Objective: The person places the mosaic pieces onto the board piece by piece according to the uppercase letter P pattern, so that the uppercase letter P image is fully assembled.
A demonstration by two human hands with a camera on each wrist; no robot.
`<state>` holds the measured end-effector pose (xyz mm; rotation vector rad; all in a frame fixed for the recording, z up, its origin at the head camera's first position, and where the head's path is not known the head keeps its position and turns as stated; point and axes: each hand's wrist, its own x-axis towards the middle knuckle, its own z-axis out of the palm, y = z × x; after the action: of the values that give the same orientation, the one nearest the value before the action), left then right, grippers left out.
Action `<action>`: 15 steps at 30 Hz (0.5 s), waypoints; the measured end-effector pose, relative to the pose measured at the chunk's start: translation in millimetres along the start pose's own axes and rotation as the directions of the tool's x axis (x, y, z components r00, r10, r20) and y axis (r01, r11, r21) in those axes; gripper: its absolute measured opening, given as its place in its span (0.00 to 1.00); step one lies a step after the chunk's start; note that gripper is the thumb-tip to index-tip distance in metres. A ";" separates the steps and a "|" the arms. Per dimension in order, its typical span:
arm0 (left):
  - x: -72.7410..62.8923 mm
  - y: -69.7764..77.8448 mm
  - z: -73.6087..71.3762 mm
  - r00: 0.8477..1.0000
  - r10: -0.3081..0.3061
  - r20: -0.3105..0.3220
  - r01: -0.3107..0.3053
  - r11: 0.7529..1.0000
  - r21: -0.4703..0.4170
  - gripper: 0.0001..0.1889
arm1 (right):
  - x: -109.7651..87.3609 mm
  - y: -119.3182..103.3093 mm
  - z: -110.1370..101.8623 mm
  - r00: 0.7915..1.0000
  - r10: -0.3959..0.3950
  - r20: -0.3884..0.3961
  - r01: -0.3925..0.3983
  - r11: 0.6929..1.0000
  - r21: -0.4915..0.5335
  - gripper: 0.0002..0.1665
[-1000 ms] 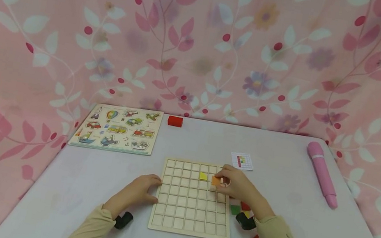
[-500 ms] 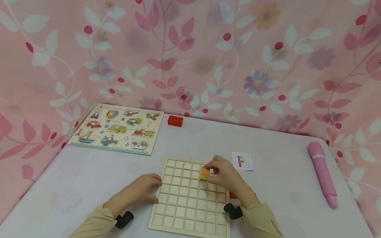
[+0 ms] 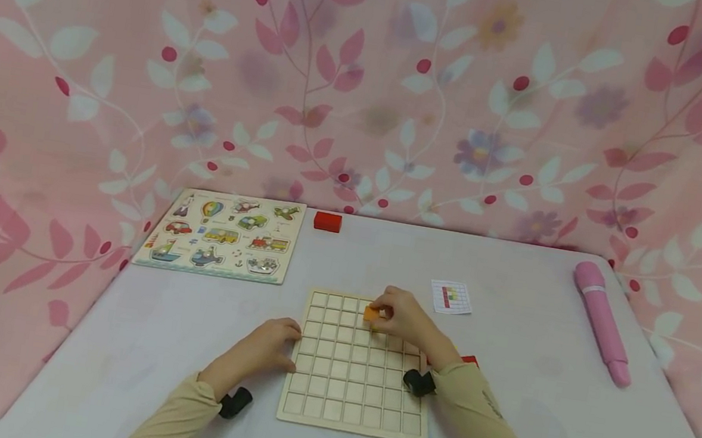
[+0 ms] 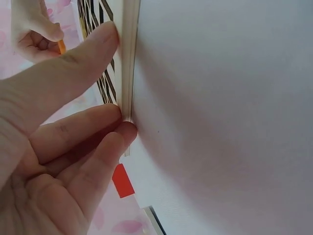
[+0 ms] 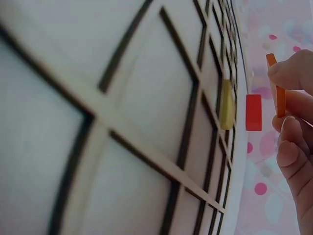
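My right hand (image 3: 406, 316) pinches a small orange tile (image 3: 371, 314) between thumb and fingers over the far part of the wooden grid board (image 3: 324, 387). In the right wrist view that orange tile (image 5: 280, 100) is seen edge-on, clear of the board. A yellow tile (image 5: 227, 104) lies on the grid there; in the head view the right hand mostly covers it. My left hand (image 3: 261, 350) rests at the board's left edge. Close up, the left thumb and fingertips (image 4: 105, 36) touch the rim, loosely bent.
A grid pattern card (image 3: 451, 298) lies behind the board. Red block (image 3: 327, 222) and vehicle puzzle (image 3: 220, 235) stand at the back left. A pink microphone-shaped toy (image 3: 603, 324) is at right. Beside the board, a red piece (image 3: 469, 360) shows past my right sleeve.
My right hand has carried the orange tile leftward across the far rows of the board, past the yellow tile. The left hand stays at the edge. The head view has shifted slightly.
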<state>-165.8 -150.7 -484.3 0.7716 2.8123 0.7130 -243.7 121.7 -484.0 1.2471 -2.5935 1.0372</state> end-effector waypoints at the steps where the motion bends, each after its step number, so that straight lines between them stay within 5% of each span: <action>1: 0.1 -0.1 -0.1 1.000 0.008 -0.004 -0.008 1.000 0.004 0.25 | 0.5 1.1 1.7 1.000 0.007 0.010 -0.007 1.000 0.001 0.13; 15: -0.7 1.5 -0.9 1.000 0.017 -0.024 -0.017 0.999 0.029 0.25 | 4.2 2.6 9.5 0.993 0.066 0.102 -0.065 0.998 -0.012 0.12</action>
<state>-164.7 -150.2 -482.9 0.7979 2.8473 0.6902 -246.5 114.3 -491.3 1.2534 -2.7300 0.9962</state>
